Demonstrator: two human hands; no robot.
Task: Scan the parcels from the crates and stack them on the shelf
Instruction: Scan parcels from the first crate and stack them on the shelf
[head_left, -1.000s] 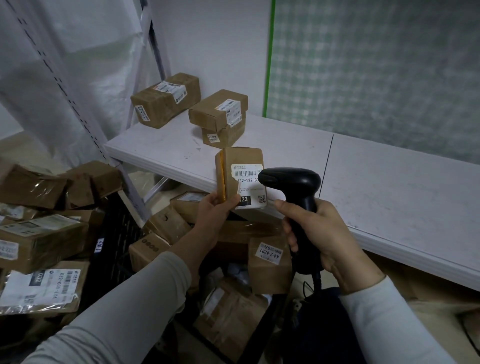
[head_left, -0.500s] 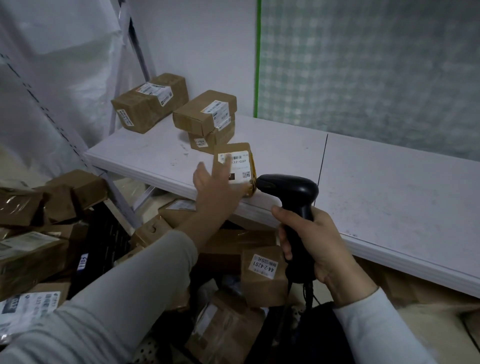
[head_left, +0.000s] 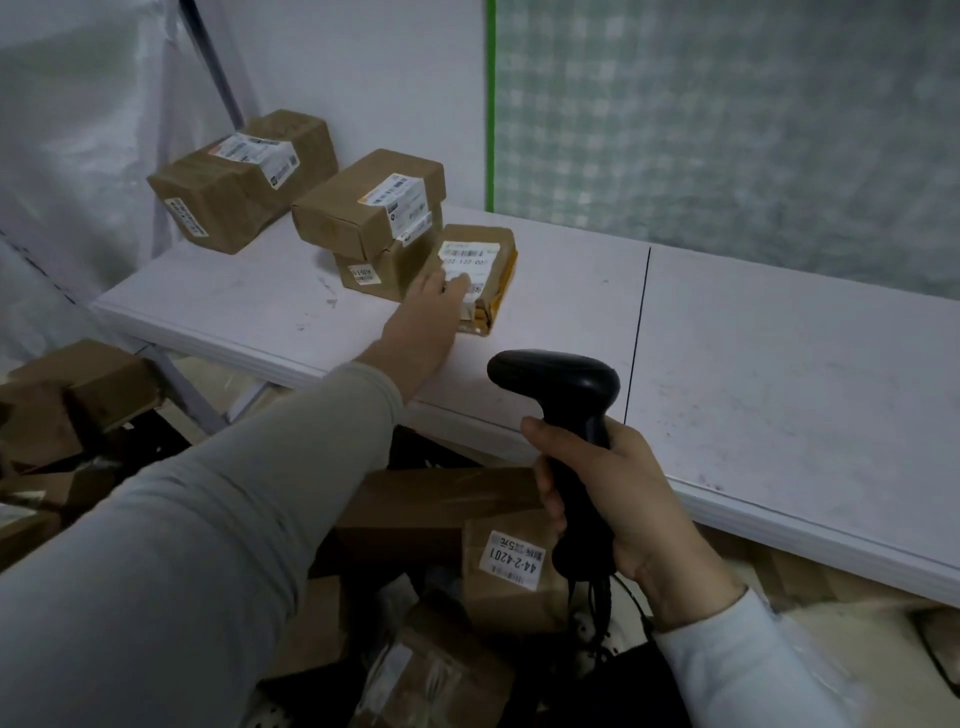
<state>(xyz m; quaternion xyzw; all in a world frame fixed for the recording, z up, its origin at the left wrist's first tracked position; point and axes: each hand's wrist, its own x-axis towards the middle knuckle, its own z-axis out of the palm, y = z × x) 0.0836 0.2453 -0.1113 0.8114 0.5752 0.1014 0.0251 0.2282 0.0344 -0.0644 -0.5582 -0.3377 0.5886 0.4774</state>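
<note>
You're laying your left hand's (head_left: 421, 322) straight fingers (head_left: 451, 289) on the small parcel (head_left: 483, 265) resting on the shelf (head_left: 753, 338), with three shelved parcels (head_left: 363, 208) just left of them. Your right hand (head_left: 623, 499) is gripping the scanner (head_left: 561, 384). The heap of parcels (head_left: 447, 512) below your fingers looks to be waiting.

One head-worn wide-angle view, looking forward and down.

It faces the white shelf (head_left: 779, 374) and the wall behind it from close to the shelf's front edge. The left hand (head_left: 423, 317) enters from the lower left, and the right hand (head_left: 623, 499) grips a barcode scanner (head_left: 561, 379) at low centre. Straight lines bow near the frame's edges.
</note>
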